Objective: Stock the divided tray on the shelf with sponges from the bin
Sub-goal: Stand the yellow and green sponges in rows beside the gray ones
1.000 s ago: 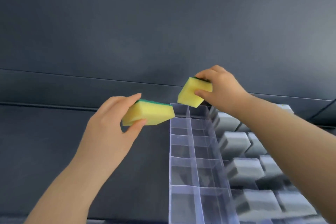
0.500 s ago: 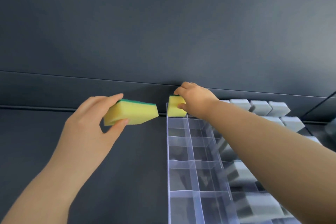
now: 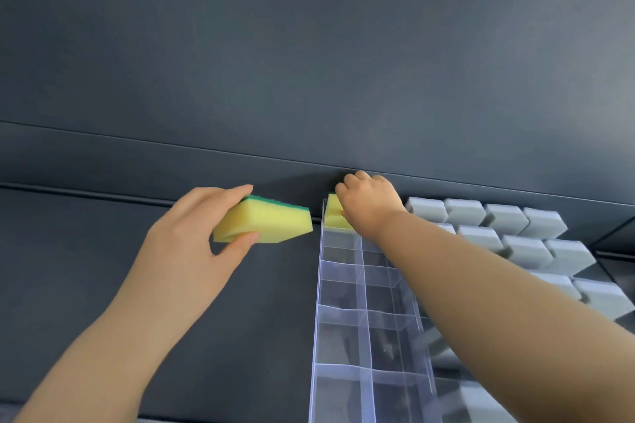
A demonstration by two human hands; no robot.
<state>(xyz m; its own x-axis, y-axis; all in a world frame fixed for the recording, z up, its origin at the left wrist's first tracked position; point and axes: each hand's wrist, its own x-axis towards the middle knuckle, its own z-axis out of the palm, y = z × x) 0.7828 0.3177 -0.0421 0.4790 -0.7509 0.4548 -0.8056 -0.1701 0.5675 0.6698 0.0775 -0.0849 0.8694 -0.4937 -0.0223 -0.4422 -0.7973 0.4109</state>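
Pinching a sponge (image 3: 264,221) between thumb and fingers, the left hand (image 3: 185,251) is holding it green side up just left of the clear tray (image 3: 341,311), near its far end and not touching it. Further back, the right hand (image 3: 369,204) is curling round a second sponge (image 3: 332,215), which is sitting at the tray's far left compartment, by the back wall. Grey blocks (image 3: 519,251) are lying in rows on the shelf (image 3: 103,268), right of the tray.

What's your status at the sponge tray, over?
Left hand holds yellow sponge beside divided tray. Right hand grips second sponge in far left compartment. Nothing in the way.
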